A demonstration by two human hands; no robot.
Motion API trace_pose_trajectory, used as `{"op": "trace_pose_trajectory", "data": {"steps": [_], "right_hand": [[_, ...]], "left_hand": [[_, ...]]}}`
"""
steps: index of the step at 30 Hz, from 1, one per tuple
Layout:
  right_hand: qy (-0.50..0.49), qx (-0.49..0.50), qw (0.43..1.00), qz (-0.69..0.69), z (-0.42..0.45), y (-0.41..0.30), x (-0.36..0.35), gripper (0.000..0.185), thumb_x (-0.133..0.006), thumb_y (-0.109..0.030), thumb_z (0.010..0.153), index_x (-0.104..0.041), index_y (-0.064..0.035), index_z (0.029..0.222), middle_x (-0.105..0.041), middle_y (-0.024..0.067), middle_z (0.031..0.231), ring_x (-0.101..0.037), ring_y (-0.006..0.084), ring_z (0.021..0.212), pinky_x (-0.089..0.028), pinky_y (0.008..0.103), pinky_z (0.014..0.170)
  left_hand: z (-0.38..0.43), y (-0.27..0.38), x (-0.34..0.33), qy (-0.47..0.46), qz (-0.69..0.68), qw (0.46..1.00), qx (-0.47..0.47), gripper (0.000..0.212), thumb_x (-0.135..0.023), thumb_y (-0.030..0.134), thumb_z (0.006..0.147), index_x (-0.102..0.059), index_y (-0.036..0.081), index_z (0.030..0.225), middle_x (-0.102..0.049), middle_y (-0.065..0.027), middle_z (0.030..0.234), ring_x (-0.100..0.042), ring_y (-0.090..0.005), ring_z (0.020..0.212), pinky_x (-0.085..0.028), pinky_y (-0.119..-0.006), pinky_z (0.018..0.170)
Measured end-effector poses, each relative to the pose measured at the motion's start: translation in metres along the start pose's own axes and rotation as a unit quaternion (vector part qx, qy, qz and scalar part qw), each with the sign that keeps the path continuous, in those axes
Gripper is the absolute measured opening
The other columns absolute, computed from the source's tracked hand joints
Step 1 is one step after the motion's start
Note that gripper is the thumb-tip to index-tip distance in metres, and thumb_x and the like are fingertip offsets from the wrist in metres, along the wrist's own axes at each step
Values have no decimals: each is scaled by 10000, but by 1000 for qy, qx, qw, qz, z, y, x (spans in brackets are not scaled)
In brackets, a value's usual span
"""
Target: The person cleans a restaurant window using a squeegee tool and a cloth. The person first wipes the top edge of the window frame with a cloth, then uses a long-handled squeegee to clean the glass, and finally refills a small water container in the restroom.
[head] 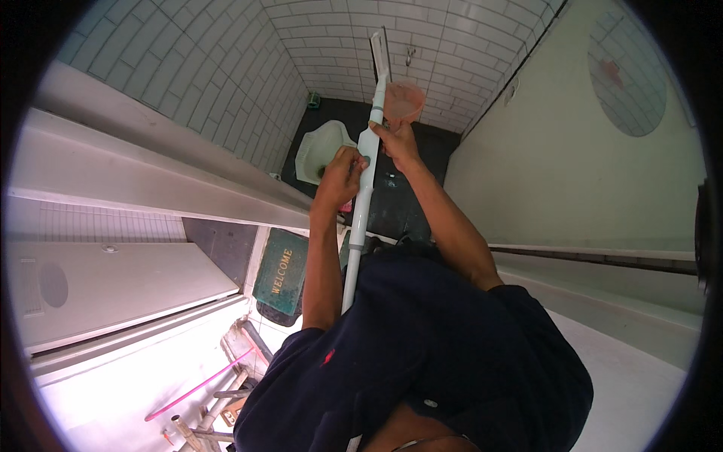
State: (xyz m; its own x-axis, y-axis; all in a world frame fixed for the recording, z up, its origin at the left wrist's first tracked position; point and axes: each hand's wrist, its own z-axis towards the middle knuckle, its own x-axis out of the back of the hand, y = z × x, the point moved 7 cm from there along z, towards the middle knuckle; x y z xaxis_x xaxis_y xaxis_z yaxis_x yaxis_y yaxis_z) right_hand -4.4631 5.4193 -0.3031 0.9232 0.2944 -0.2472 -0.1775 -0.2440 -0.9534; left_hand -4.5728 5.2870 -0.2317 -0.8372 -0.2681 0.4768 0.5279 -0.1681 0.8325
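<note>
A white plastic pole tool (361, 220), with a flat slotted head at its far end, slants up from beside my body. It has a wider white section in its middle with a round grey button. My left hand (342, 174) has its fingertips pinched at that button, beside the pole. My right hand (400, 144) grips the pole just above, its thumb laid over the upper part of the wide section. Beyond my right hand, a pinkish bucket (411, 100) stands on the dark floor, partly behind the tool.
A squat toilet (316, 148) is set in the floor to the left. A light door with an oval panel (565, 147) stands at the right. At lower left lie a green doormat (282, 271), a pink-handled squeegee (197, 385) and pipe-like parts. A tap (410, 55) juts from the tiled wall.
</note>
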Motion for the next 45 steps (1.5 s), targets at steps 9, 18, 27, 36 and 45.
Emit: {"op": "trace_pose_trajectory", "data": {"steps": [9,18,27,36,45], "right_hand": [[-6,8,1000,29,2,-3,-4,338,-766,-193,835,-561,16,1003,-588,58,728,-512,100,472,-375,250,373],[0,-34,999,20,-4,7,-2,306,-764,-213,844,-573,-19,984,-578,18,718,-502,78,479,-365,233,381],[5,-73,994,85,-13,10,10,370,-672,-335,933,-536,-61,1140,-610,15,769,-439,59,528,-382,221,484],[-62,-70,992,90,-43,1,73,309,-466,-343,1041,-464,-42,1109,-684,147,857,-413,41,496,-374,211,449],[-121,-116,981,102,-99,-41,66,199,-415,-249,1042,-491,-67,1074,-658,166,828,-399,47,450,-328,205,418]], "left_hand": [[16,-9,10,16,-28,999,37,97,-601,69,932,-556,-14,955,-625,-168,940,-655,-310,769,-515,-388,685],[-6,-55,-2,19,-151,970,187,286,-564,369,995,-585,84,1012,-566,7,900,-532,-92,759,-469,-243,637],[-15,-82,-23,-15,-337,891,303,206,-509,325,1024,-543,124,1050,-563,4,927,-583,-123,808,-480,-268,644],[-20,-75,-19,63,-355,884,297,198,-529,330,1013,-549,134,1016,-539,34,909,-543,-83,772,-428,-230,573],[-22,-87,-16,69,-250,909,325,265,-562,392,985,-552,129,1024,-512,40,882,-493,-91,774,-403,-256,593]]}}
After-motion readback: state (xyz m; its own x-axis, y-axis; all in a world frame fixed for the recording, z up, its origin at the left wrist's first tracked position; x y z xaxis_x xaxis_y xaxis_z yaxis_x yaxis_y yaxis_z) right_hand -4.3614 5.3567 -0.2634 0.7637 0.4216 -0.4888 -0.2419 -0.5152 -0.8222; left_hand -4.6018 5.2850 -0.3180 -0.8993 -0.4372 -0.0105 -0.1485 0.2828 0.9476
